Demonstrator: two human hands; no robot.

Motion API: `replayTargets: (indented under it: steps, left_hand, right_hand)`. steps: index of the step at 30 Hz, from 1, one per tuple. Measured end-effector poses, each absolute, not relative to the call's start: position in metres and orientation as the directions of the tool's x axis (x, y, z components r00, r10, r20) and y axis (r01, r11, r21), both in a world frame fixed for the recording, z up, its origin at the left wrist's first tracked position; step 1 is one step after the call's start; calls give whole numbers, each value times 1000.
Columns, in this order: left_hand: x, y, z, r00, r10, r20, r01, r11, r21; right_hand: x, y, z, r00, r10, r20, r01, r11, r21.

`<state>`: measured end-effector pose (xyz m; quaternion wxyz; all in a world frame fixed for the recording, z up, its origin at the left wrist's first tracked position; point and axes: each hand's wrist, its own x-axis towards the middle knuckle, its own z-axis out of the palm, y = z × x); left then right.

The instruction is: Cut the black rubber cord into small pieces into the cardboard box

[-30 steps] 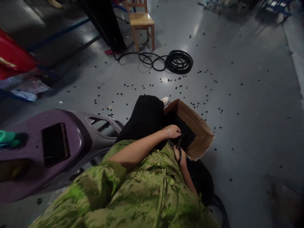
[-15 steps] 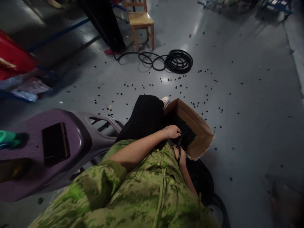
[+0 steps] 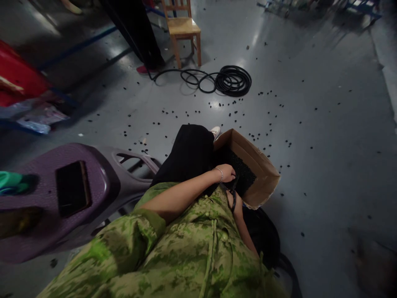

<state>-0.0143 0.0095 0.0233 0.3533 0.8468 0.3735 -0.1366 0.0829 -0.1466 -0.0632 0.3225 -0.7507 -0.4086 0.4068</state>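
Note:
My left hand (image 3: pixel 228 173), with a thin bracelet at the wrist, reaches across to the near side of an open cardboard box (image 3: pixel 266 178). Its fingers are pinched together; what they hold is too dark to make out. Just below it, close to my lap, my right hand (image 3: pixel 237 202) is closed around a dark tool with a looped black handle (image 3: pixel 234 201), resembling scissors. The tool points up toward my left fingers. Inside the box lies a heap of small black pieces (image 3: pixel 245 171).
Small black pieces litter the grey floor. Ahead lie a coil of black hose (image 3: pixel 234 80) and a wooden chair (image 3: pixel 183 27), with a person's leg (image 3: pixel 139 37) beside it. On my left, a purple stool (image 3: pixel 102 174) carries a phone (image 3: pixel 72 188). Black coiled tubing (image 3: pixel 263 236) lies right.
The view has shifted very slightly. Both hands stay in nearly the same place by the box, with only slight finger movement.

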Motion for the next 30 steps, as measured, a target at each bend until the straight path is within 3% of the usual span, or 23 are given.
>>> replayTargets:
  steps: [20, 26, 30]
  left_hand:
    - [-14, 13, 24, 614, 599, -515, 786, -398, 474]
    - [-14, 13, 25, 554, 650, -520, 827, -355, 437]
    - [-13, 14, 20, 605, 608, -514, 792, -389, 471]
  right_hand:
    - [81, -137, -88, 392, 896, -208, 541, -407, -736]
    - [82, -139, -80, 385, 893, -233, 534, -422, -733]
    - [85, -141, -70, 354, 891, -284, 494, -437, -752]
